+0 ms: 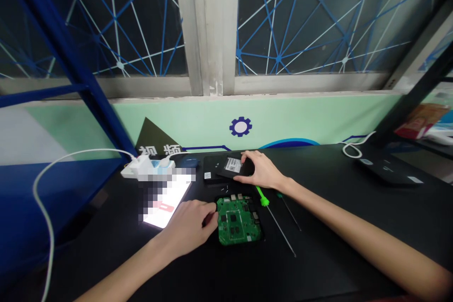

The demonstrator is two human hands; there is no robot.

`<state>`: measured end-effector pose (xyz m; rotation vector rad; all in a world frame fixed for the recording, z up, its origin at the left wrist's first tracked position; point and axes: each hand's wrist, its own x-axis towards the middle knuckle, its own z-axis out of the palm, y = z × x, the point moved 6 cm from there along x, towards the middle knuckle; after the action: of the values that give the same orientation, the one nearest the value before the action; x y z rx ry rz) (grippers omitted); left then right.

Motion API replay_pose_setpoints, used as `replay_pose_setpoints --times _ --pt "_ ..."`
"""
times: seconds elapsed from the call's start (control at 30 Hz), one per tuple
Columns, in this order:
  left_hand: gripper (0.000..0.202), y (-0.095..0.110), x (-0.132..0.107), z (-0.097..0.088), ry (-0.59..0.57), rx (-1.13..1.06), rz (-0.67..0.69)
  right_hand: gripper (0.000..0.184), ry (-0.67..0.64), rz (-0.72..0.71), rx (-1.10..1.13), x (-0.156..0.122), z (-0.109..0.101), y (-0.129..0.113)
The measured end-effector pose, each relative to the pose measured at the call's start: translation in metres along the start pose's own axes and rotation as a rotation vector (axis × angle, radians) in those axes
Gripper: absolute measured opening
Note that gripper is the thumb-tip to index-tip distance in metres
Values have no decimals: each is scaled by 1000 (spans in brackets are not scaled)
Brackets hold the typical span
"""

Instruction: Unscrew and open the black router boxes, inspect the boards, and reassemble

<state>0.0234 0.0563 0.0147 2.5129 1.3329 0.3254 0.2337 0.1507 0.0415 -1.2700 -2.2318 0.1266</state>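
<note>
Gripping a black casing lid [230,167], right hand [258,170] at twelve o'clock; left hand [186,229] curls against the bare green circuit board [239,221].

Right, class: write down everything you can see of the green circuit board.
The green circuit board is squarish, with dark chips on its face and small metal connectors along its far edge. It lies flat on the black tabletop, between a green-handled screwdriver and a lit phone. The left hand sits at its left edge.
</note>
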Motion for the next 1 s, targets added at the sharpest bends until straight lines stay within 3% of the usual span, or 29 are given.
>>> replay_pose_setpoints --times 0.13,0.27,0.47,0.57,0.77,1.0 --pt "35 -1 1 0 -21 0 -14 30 60 -25 100 -7 -15 -1" --pt "38 -2 -1 -1 -43 -20 -15 14 127 -112 133 -24 -38 -18" --pt "34 -8 -2 1 -42 77 -13 23 -202 -158 -23 -54 -31 -56" --pt "33 -11 -1 2 -27 169 -20 15 -343 -214 -39 -61 -19 -71" --pt "32 -11 1 3 -25 310 11 14 -478 -227 -186 -53 -6 -81" --pt "29 -12 1 4 -47 337 47 18 -527 -224 -246 -46 0 -87"
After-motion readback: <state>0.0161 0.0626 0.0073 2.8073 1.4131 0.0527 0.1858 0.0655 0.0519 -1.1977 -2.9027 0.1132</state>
